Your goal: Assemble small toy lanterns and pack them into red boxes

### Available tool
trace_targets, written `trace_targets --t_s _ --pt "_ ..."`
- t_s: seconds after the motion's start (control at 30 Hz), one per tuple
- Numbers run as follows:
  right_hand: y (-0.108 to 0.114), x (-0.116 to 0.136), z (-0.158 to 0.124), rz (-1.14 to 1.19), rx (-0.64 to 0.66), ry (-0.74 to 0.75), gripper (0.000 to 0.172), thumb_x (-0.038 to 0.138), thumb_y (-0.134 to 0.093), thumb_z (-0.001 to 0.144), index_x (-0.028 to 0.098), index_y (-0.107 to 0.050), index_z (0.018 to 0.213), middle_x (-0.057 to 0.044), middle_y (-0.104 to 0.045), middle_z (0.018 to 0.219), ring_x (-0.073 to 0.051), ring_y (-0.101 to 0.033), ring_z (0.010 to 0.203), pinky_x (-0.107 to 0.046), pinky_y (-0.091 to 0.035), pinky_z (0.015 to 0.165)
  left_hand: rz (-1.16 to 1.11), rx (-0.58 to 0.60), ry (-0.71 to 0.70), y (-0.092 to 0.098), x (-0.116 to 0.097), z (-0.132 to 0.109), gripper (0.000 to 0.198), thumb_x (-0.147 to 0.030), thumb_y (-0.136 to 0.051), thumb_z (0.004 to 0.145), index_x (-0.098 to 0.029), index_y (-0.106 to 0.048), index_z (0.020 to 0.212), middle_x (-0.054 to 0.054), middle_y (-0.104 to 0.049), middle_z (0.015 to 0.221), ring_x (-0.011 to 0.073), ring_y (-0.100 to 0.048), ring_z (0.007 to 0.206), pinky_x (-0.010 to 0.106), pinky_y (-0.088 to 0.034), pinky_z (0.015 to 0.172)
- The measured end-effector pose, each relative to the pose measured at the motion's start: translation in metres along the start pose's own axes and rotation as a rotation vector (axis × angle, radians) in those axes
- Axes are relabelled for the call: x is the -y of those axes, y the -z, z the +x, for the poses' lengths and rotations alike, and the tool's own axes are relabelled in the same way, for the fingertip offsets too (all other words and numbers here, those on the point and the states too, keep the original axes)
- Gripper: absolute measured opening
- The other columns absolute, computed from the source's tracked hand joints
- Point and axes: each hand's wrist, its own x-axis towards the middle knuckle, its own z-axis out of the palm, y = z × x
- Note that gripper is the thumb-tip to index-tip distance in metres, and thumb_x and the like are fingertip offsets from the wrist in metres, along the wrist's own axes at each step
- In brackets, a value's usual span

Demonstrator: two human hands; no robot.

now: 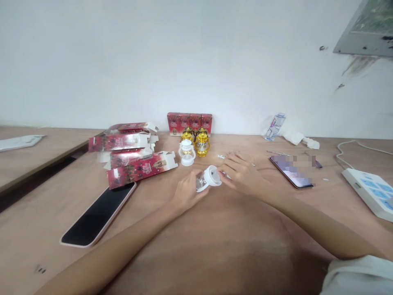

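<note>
My left hand (187, 189) is closed around a small white toy lantern (211, 177), tilted on its side with its round base turned to the right. At that base is my right hand (238, 172), thumb and fingertips drawn together. Whatever those fingertips hold, if anything, is too small to make out. Just beyond, another white lantern (187, 153) stands upright on the table. Beside it stand gold lanterns (202, 143), with darker ones partly hidden behind. Tiny pale bits (221, 156) lie past my right hand.
Red printed cartons (141, 169), several with open flaps, are heaped at left by a dark-screened phone (100, 215). More red boxes (189, 121) line the wall. To the right are another phone (290, 170), a power strip (370, 190), crumpled tissue (293, 137) and a clear pack (274, 126).
</note>
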Motion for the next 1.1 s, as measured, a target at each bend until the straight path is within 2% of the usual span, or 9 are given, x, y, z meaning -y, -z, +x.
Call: trace_targets --t_s 0.37,0.53,0.63,0.87,1.1 --pt "0.002 0.009 -0.002 -0.006 -0.026 -0.066 0.015 0.012 -0.051 0.084 0.017 -0.055 0.070 -0.002 -0.061 0.064 -0.016 -0.052 0.066 -0.029 -0.039 0.070 0.008 -0.025 -0.030 0.000 0.002 0.000 0.042 -0.035 -0.063 0.076 -0.019 -0.042 0.110 0.006 -0.066 0.096 0.0213 -0.067 0.085 0.031 -0.053 0.068" --pt "0.004 0.009 -0.004 0.060 -0.084 -0.152 0.012 0.012 -0.052 0.083 0.017 -0.055 0.072 -0.002 -0.062 0.065 -0.014 -0.054 0.062 -0.026 -0.039 0.062 -0.004 -0.058 -0.055 0.001 0.001 0.000 0.043 -0.034 -0.062 0.077 -0.019 -0.041 0.111 0.006 -0.066 0.095 0.0212 -0.067 0.083 0.032 -0.053 0.068" --pt "0.003 0.011 -0.006 0.110 -0.066 -0.177 0.011 0.011 -0.051 0.084 0.018 -0.055 0.075 -0.001 -0.063 0.067 -0.012 -0.055 0.060 -0.024 -0.037 0.057 -0.005 -0.055 -0.057 0.002 0.000 0.000 0.043 -0.034 -0.062 0.077 -0.019 -0.041 0.111 0.006 -0.066 0.095 0.0215 -0.067 0.083 0.032 -0.053 0.068" --pt "0.006 0.011 -0.006 0.160 -0.007 -0.143 0.011 0.012 -0.048 0.085 0.017 -0.054 0.078 -0.003 -0.064 0.070 -0.014 -0.057 0.064 -0.026 -0.038 0.059 -0.020 -0.034 -0.039 0.001 0.001 0.000 0.043 -0.034 -0.062 0.076 -0.019 -0.043 0.112 0.006 -0.066 0.096 0.0217 -0.067 0.085 0.032 -0.053 0.070" --pt "0.006 0.010 -0.002 0.090 -0.011 -0.077 0.015 0.011 -0.047 0.086 0.017 -0.054 0.073 -0.003 -0.061 0.066 -0.015 -0.053 0.062 -0.028 -0.039 0.064 -0.029 -0.032 -0.051 0.002 0.001 0.000 0.043 -0.032 -0.062 0.076 -0.019 -0.042 0.112 0.006 -0.066 0.096 0.0217 -0.067 0.086 0.032 -0.054 0.070"
